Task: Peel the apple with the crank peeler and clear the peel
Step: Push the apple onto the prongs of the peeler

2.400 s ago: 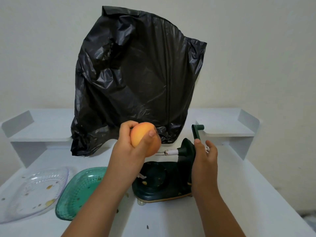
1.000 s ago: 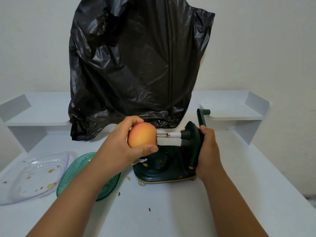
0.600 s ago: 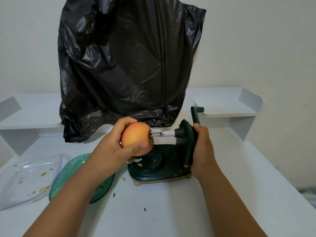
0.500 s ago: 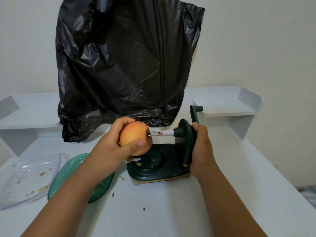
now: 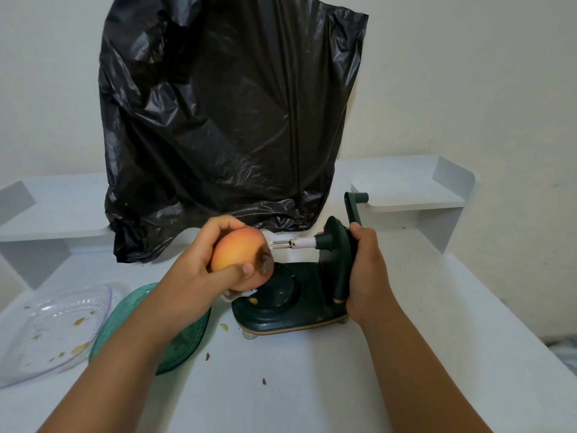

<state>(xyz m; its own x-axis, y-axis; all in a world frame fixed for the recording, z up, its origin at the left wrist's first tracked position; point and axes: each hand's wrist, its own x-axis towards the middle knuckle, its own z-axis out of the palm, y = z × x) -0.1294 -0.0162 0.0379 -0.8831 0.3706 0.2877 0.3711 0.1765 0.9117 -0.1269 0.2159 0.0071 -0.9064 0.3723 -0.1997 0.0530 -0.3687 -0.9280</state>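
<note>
My left hand (image 5: 199, 273) grips an orange-red apple (image 5: 237, 254), unpeeled, its dark stem end turned toward me. The apple hangs just left of the metal prongs (image 5: 279, 244) of the dark green crank peeler (image 5: 293, 295), close to the tips and slightly below them. My right hand (image 5: 367, 270) wraps round the peeler's upright post from the right. The crank handle (image 5: 354, 207) sticks up above that hand. Small peel bits lie on the peeler's base.
A large black trash bag (image 5: 231, 120) stands behind the peeler against the wall. A green dish (image 5: 137, 310) and a clear plastic tray (image 5: 53, 329) with scraps sit at the left. Raised white shelves (image 5: 406, 189) flank the white table; crumbs dot its surface.
The apple was pressed against the prongs half a second ago; now it sits a little off their tips, rotated so its stem end faces me. My right hand stays on the post.
</note>
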